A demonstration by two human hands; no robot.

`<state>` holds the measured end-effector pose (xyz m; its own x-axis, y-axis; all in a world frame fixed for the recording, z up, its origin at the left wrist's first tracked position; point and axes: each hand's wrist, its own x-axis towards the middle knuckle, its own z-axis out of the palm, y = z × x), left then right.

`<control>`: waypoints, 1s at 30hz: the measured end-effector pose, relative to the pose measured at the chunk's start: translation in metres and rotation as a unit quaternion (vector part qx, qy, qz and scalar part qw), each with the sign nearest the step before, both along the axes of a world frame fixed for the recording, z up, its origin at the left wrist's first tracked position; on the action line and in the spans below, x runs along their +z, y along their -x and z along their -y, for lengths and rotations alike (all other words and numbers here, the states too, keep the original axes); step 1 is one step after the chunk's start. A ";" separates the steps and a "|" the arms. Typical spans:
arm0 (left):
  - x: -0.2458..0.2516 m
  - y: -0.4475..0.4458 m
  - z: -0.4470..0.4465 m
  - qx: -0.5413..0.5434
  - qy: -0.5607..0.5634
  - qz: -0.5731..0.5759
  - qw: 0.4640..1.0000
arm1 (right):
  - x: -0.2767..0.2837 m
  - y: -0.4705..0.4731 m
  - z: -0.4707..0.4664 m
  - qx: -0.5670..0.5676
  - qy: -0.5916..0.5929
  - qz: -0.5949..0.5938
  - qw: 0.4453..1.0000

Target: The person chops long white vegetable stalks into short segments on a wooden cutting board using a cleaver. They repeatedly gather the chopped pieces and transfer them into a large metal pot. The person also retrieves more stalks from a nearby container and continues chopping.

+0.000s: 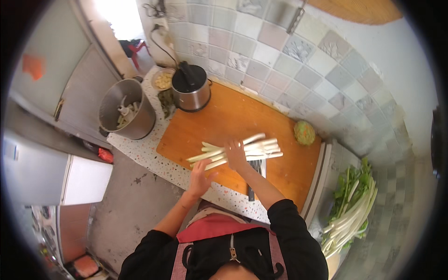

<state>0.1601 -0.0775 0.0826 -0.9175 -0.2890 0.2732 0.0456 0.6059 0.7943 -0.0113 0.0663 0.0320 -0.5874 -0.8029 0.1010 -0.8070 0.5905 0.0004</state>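
A loose bundle of pale vegetable stalks (264, 147) lies across an orange-brown wooden cutting board (280, 175). My right hand (235, 154) is closed over the middle of the bundle, its fingers slightly blurred. Close to the stalks' left ends, my left hand (201, 178) has its fingers apart and its thumb spread out. Whether its fingertips touch the stalks, I cannot tell. Under my right forearm rests a kitchen knife (251, 192) with a black handle towards me. The forearm and stalks hide part of its blade.
Left of the board stands a steel chopper bowl (147, 120) with a blade and cut pieces inside. A black-topped steel appliance (190, 87) stands at the board's back corner, beside a bowl of pale cloves (163, 80). A green-orange ball (304, 133) and leafy stalks (350, 210) are on the right.
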 end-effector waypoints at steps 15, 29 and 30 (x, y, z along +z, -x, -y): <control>-0.057 0.168 -0.068 -0.119 0.288 0.131 0.941 | -0.026 -0.097 -0.148 -0.469 0.167 0.345 0.795; -0.046 0.165 -0.055 -0.200 0.313 0.090 0.924 | 0.033 -0.117 -0.241 -0.519 0.397 0.114 0.749; -0.042 0.165 -0.058 -0.189 0.319 0.069 0.926 | 0.020 -0.102 -0.231 -0.536 0.402 0.170 0.722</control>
